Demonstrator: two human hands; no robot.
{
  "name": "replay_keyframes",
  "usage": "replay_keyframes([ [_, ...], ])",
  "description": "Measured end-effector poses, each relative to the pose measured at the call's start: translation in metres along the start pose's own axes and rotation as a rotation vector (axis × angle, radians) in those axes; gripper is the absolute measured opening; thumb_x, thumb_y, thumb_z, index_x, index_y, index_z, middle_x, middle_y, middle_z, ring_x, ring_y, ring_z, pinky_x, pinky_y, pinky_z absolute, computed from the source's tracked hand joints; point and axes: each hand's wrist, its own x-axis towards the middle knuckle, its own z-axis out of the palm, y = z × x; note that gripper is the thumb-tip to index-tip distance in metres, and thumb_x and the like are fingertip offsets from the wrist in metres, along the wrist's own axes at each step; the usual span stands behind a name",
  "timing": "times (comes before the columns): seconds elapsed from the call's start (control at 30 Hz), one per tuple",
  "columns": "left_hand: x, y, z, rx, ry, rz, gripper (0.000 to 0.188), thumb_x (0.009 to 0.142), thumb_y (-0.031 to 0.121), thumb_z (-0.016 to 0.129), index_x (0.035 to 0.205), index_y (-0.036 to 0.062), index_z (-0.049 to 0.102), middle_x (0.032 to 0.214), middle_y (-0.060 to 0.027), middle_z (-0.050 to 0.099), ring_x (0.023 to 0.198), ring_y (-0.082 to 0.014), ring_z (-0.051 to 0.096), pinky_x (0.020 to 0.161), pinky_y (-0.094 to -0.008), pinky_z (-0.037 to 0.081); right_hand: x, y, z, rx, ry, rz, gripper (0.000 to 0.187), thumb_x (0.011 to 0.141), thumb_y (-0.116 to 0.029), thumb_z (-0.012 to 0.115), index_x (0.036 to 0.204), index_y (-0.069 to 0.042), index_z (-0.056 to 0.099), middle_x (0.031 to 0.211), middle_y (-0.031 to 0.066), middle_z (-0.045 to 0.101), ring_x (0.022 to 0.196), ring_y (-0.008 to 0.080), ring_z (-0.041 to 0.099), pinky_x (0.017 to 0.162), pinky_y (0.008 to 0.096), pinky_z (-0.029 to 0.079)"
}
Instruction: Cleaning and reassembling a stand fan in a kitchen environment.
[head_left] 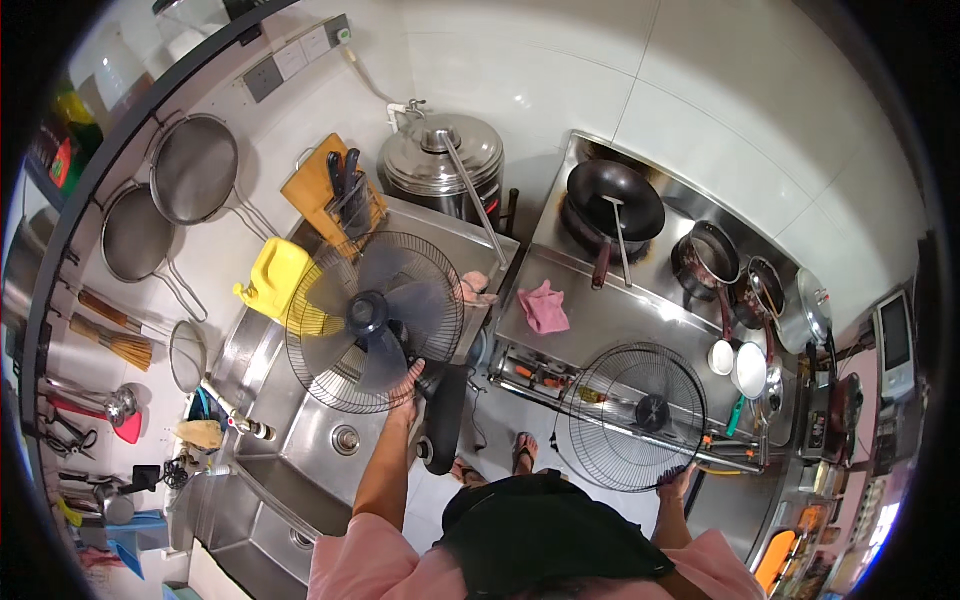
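My left hand [407, 386] is closed at the lower edge of an electric fan head [367, 314], over the near side of the left sink. The fan's dark translucent blades are bare at the front, with a round wire guard behind them. Its black motor housing or neck [441, 425] hangs just right of that hand. In my right hand [679, 482] is the rim of a separate round wire fan grille [653, 411] with a dark centre disc. The grille is held upright or tilted before the stove counter's front edge; my fingers are partly hidden.
A yellow jug [276, 277], a cutting board [315, 185] and a knife rack stand behind the fan. A pink cloth [544, 307] lies on the steel counter. The wok [615, 200] and several pots crowd the stove. Strainers [194, 168] hang on the left wall.
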Motion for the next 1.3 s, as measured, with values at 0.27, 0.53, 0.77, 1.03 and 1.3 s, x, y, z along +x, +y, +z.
replay_keyframes([
  [0.27, 0.035, -0.048, -0.036, -0.193, -0.161, -0.114, 0.064, 0.071, 0.039, 0.08, 0.119, 0.0054, 0.054, 0.112, -0.0063, 0.059, 0.099, -0.0195, 0.057, 0.087, -0.0337, 0.046, -0.035, -0.019, 0.021, -0.045, -0.264, 0.149, 0.056, 0.094, -0.058, 0.038, 0.053, -0.021, 0.028, 0.044, -0.0044, 0.02, 0.036, 0.0113, 0.02, 0.034, 0.0264, 0.016],
  [0.53, 0.018, -0.068, -0.069, -0.325, -0.216, 0.008, 0.046, 0.079, 0.024, 0.075, 0.117, 0.0066, 0.054, 0.105, -0.0041, 0.062, 0.095, -0.0175, 0.06, 0.085, -0.0319, 0.047, -0.062, -0.012, 0.069, -0.034, -0.339, 0.189, 0.049, 0.095, -0.059, 0.031, 0.065, -0.02, 0.035, 0.05, -0.0058, 0.024, 0.037, 0.0111, 0.023, 0.033, 0.0276, 0.018],
  [0.77, -0.023, -0.038, -0.117, -0.222, 0.268, 0.183, 0.016, 0.094, 0.012, 0.049, 0.106, 0.0052, 0.056, 0.089, -0.0018, 0.061, 0.077, -0.0105, 0.055, 0.071, -0.0245, 0.045, -0.017, -0.066, 0.105, -0.032, -1.495, 0.351, 0.06, 0.093, -0.055, 0.045, 0.125, -0.007, 0.053, 0.118, 0.0094, 0.061, 0.101, 0.0187, 0.059, 0.077, 0.0348, 0.051],
  [1.03, -0.123, 0.112, -0.15, -0.336, 0.426, 0.614, 0.019, 0.094, 0.013, 0.05, 0.106, 0.0007, 0.057, 0.091, -0.0052, 0.062, 0.082, -0.0111, 0.055, 0.073, -0.0252, 0.044, -0.232, -0.015, 0.322, -0.389, -1.041, 0.213, 0.049, 0.091, -0.058, 0.047, 0.068, -0.015, 0.04, 0.052, -0.0035, 0.031, 0.037, 0.0108, 0.027, 0.032, 0.0267, 0.02],
  [1.3, -0.14, 0.082, -0.117, -0.161, -0.106, 0.201, 0.022, 0.095, 0.017, 0.051, 0.106, -0.0013, 0.058, 0.092, -0.0063, 0.063, 0.078, -0.0133, 0.06, 0.073, -0.0271, 0.05, -0.379, -0.071, 0.369, -0.606, -1.007, -0.059, 0.048, 0.088, -0.058, 0.052, 0.071, -0.014, 0.042, 0.05, -0.006, 0.029, 0.035, 0.0077, 0.024, 0.032, 0.0227, 0.021],
])
